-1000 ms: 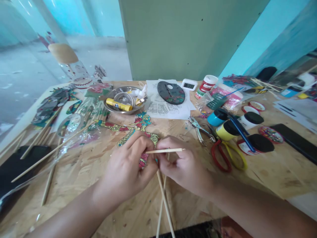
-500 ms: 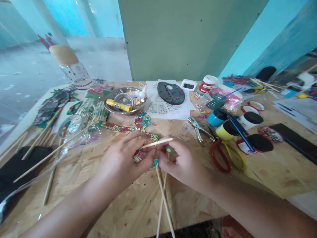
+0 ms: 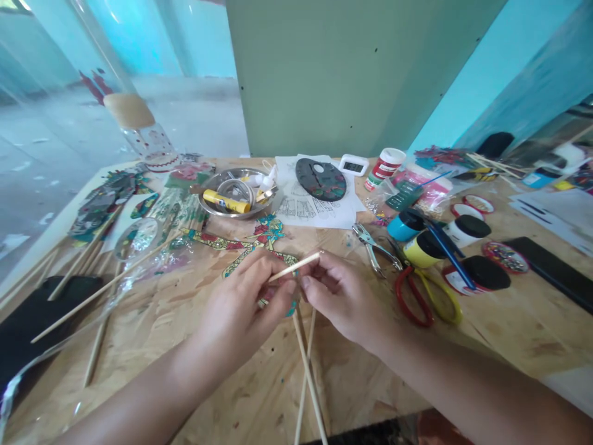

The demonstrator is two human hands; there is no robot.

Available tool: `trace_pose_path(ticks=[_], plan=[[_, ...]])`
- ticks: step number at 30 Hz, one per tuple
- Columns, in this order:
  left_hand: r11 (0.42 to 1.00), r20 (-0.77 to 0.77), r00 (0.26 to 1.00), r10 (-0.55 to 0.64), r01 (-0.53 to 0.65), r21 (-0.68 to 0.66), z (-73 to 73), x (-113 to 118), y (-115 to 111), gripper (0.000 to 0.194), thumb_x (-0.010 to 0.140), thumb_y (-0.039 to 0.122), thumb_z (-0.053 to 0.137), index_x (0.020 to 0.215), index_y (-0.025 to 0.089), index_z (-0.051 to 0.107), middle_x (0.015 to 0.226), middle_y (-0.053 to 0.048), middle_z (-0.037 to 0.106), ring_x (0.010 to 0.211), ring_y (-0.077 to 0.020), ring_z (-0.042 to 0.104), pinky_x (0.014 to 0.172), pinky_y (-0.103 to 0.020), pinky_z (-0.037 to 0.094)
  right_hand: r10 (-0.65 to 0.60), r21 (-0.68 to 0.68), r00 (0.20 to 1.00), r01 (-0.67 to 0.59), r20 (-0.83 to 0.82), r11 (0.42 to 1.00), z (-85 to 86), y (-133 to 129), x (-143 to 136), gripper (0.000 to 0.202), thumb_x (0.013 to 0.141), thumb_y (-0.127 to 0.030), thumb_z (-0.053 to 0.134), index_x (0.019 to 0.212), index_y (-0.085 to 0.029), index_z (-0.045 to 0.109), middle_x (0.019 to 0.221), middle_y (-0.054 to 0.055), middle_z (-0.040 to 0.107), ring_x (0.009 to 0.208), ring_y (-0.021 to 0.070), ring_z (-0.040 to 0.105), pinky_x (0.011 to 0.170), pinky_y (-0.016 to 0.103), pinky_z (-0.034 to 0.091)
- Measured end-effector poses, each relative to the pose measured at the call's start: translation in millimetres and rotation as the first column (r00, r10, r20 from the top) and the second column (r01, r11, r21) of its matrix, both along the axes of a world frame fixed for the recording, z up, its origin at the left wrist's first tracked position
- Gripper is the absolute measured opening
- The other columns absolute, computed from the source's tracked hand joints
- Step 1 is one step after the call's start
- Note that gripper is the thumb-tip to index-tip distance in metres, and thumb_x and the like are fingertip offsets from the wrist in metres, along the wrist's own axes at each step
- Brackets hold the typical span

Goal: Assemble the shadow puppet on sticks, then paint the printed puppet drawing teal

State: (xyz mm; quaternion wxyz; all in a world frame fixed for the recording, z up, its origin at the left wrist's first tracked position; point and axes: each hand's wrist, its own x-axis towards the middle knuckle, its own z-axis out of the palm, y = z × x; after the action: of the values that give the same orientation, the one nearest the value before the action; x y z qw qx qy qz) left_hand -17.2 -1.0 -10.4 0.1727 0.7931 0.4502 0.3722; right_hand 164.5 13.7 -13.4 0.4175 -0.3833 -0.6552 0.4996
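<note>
A short pale wooden stick (image 3: 296, 267) bridges my two hands above the table. My left hand (image 3: 248, 303) is closed around its left end, and the fingertips of my right hand (image 3: 340, 293) pinch the other end. Directly below and behind my fingers lies a flat painted puppet figure (image 3: 267, 227) in yellow, red and teal, partly covered by the hands. Two longer wooden sticks (image 3: 308, 371) cross beneath my hands and run toward the table's near edge; their upper ends are hidden.
Scissors (image 3: 414, 296), a hole punch (image 3: 373, 247) and paint jars (image 3: 426, 244) stand to the right. A metal bowl (image 3: 204, 209) holds a yellow tube. Printed sheets (image 3: 301, 213) carry a dark disc. Loose sticks (image 3: 99, 284) and a plastic bag lie left.
The view has shifted slightly. The short stick's right end has tilted up a little, and the fingers of both hands have shifted around it.
</note>
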Motion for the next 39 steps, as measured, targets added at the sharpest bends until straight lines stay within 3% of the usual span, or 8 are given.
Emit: trace_pose_path(ticks=[4,8,18,28,31,35,39], plan=[[0.999,0.027,0.999,-0.039,0.039,0.001,6.0,-9.5,5.0,0.017,0.099,0.018,0.041,0.091,0.023,0.057,0.087,0.001,0.054,0.08,-0.0104,0.054,0.071,-0.025,0.043,0.02,-0.018,0.992,-0.022,-0.121,1.0,8.5,5.9,10.6,0.006,0.087,-0.022,0.058,0.083,-0.022,0.054,0.07,-0.003,0.058,0.064,0.0106,0.053,0.059,0.023,0.044],[0.998,0.009,0.999,-0.054,0.054,-0.022,2.1,-9.8,8.1,0.02,0.099,0.019,0.04,0.091,0.022,0.058,0.091,0.0,0.053,0.081,-0.0105,0.054,0.071,-0.026,0.043,0.069,-0.027,0.973,-0.076,-0.22,0.997,12.8,7.3,16.9,0.005,0.091,-0.024,0.059,0.088,-0.021,0.056,0.074,-0.002,0.063,0.07,0.0109,0.059,0.066,0.024,0.047],[0.998,-0.006,0.999,-0.049,0.049,-0.042,-5.0,-10.6,8.2,0.021,0.1,0.022,0.04,0.095,0.023,0.061,0.093,0.0,0.052,0.082,-0.0107,0.054,0.07,-0.026,0.043,0.079,-0.077,0.958,-0.104,-0.276,0.992,13.1,6.8,18.7,0.007,0.092,-0.023,0.058,0.086,-0.02,0.056,0.074,-0.002,0.064,0.071,0.0102,0.059,0.069,0.024,0.047],[0.997,-0.036,0.999,-0.041,0.038,-0.061,-6.3,-8.3,9.2,0.023,0.1,0.025,0.041,0.092,0.022,0.063,0.088,0.0,0.052,0.075,-0.0102,0.054,0.066,-0.025,0.042,0.021,-0.047,0.971,-0.034,-0.24,0.998,10.2,9.7,20.0,0.009,0.094,-0.026,0.058,0.086,-0.021,0.055,0.072,-0.003,0.065,0.07,0.0105,0.058,0.066,0.024,0.044],[0.993,-0.069,0.992,-0.108,0.104,-0.064,-5.7,-8.4,8.7,0.02,0.098,0.026,0.046,0.094,0.024,0.065,0.089,0.0,0.056,0.077,-0.0095,0.056,0.067,-0.023,0.043,-0.021,-0.005,0.972,0.02,-0.235,1.0,9.1,11.7,19.2,0.01,0.094,-0.027,0.059,0.086,-0.021,0.056,0.077,-0.002,0.065,0.071,0.0105,0.057,0.066,0.024,0.044],[0.988,-0.084,0.985,-0.152,0.15,-0.03,-5.3,-10.5,7.6,0.018,0.097,0.028,0.049,0.101,0.027,0.067,0.098,0.001,0.064,0.086,-0.0105,0.062,0.074,-0.024,0.047,0.034,-0.081,0.906,-0.075,-0.421,0.994,14.8,15.3,19.7,0.012,0.095,-0.027,0.055,0.084,-0.022,0.055,0.088,0.0,0.069,0.068,0.01,0.059,0.065,0.026,0.045],[1.0,-0.103,0.994,-0.027,0.027,0.004,-9.4,-14.5,14.9,0.021,0.098,0.029,0.048,0.106,0.026,0.067,0.102,0.0,0.07,0.094,-0.0135,0.066,0.081,-0.028,0.05,0.018,-0.194,0.817,-0.159,-0.576,0.968,34.7,19.4,32.3,0.01,0.093,-0.024,0.052,0.083,-0.023,0.053,0.063,-0.005,0.062,0.05,0.0081,0.048,0.049,0.022,0.034]])
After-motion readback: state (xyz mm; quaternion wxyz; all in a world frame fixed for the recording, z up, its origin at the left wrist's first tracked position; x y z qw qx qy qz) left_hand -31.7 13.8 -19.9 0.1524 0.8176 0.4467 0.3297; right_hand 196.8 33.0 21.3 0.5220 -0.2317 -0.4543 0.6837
